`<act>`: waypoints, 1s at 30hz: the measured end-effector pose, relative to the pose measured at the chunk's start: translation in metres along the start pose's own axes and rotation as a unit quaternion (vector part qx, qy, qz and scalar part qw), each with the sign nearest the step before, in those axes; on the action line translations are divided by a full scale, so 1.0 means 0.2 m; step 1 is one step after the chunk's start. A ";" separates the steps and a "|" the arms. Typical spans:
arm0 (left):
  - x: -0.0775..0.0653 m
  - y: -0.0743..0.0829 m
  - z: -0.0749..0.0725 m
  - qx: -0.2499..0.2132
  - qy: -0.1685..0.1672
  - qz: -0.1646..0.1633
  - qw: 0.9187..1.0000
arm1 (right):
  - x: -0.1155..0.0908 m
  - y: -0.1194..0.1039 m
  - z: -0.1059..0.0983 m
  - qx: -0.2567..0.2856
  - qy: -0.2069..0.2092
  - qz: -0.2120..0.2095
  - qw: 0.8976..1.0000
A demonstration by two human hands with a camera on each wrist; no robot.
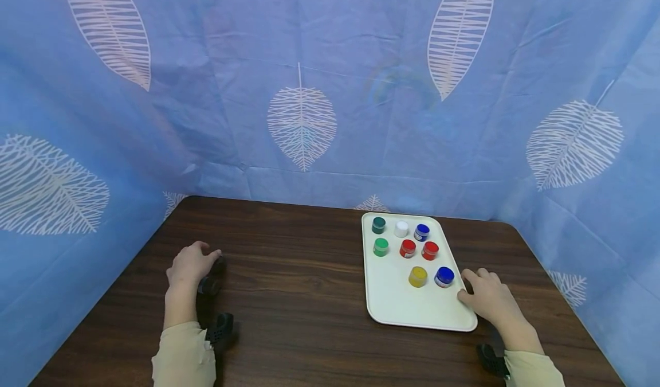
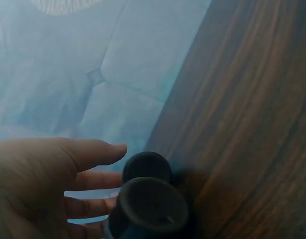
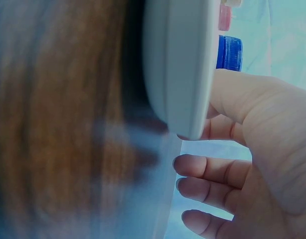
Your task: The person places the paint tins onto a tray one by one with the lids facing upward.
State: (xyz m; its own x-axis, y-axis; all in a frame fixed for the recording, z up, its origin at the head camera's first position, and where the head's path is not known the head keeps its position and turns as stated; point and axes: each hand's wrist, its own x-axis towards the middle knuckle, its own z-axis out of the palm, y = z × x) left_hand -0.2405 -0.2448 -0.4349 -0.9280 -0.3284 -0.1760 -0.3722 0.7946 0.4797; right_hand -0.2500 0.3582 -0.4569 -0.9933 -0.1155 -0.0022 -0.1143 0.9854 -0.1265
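Note:
My right hand [image 1: 490, 298] is at the near right side of a white tray [image 1: 402, 307]. In the right wrist view its thumb lies over the rim and the index finger reaches beneath, pinching the edge; the other fingers stay free. Small lidded paint jars stand on the tray, among them a blue jar [image 1: 444, 277] nearest this hand and a yellow jar [image 1: 417, 276]. Over the table's left part is my left hand [image 1: 188, 265], beside two dark round objects, a nearer one [image 2: 153, 206] and a farther one [image 2: 146, 167]. Its thumb is extended and its fingers pass partly behind them.
Farther up the tray are two red jars [image 1: 408, 248], a green jar [image 1: 381, 247], a dark green jar [image 1: 378, 225], a white jar [image 1: 401, 229] and another blue jar [image 1: 421, 232]. Blue leaf-patterned cloth [image 1: 350, 135] surrounds the brown wooden table [image 1: 299, 295].

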 end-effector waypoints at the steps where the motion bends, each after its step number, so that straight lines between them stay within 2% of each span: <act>1: 0.00 0.00 0.00 -0.001 -0.004 -0.003 1.000 | 0.00 0.00 0.00 0.001 0.000 0.000 1.000; 8: 0.01 0.00 0.02 -0.005 -0.020 -0.011 1.000 | -0.01 0.00 0.00 0.003 0.001 -0.002 1.000; 13: 0.02 0.03 0.04 0.001 -0.010 -0.003 1.000 | 0.00 0.01 0.00 0.002 0.001 -0.002 1.000; 23: 0.01 0.10 0.11 0.010 0.054 0.034 0.998 | 0.00 0.01 0.01 0.005 -0.002 -0.002 1.000; 30: 0.01 0.19 0.16 0.025 0.120 0.089 0.988 | 0.00 0.01 0.00 0.003 -0.004 0.001 1.000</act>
State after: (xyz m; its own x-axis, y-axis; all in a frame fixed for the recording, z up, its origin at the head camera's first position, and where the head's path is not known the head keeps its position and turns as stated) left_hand -0.2567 -0.1992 -0.4439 -0.9500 -0.2884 0.1194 -0.2096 0.8729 0.4406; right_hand -0.2495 0.3597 -0.4581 -0.9934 -0.1144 -0.0097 -0.1122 0.9849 -0.1322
